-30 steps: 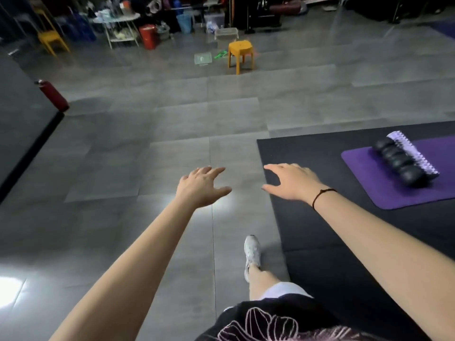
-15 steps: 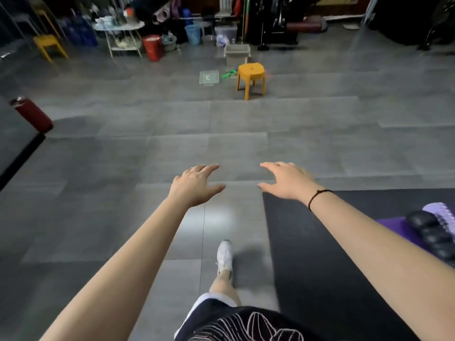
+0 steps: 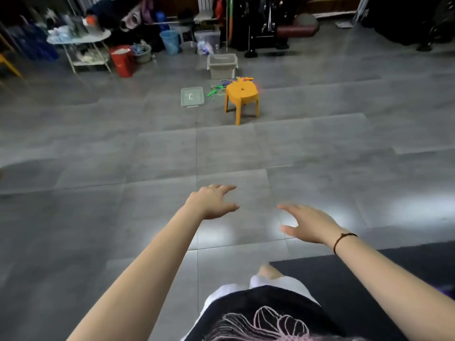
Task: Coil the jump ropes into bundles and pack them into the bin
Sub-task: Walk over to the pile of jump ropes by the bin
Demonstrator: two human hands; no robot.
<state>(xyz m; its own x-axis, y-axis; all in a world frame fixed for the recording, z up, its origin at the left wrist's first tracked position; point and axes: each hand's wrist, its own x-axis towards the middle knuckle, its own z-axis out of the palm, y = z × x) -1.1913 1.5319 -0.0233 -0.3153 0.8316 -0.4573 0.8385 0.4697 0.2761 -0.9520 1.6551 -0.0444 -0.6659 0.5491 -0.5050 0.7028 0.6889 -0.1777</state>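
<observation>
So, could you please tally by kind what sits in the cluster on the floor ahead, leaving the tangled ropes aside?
Orange stool: 1
Grey bin: 1
Pale lid: 1
Total: 3
Jump ropes: too tangled and blurred to count.

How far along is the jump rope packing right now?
Done: nothing visibly; the jump ropes lie loose on the floor by the yellow stool, the bin stands beyond them, a lid lies beside them. In hand: nothing; left hand and right hand are open, empty, far short. Left: reach, coil, pack.
</observation>
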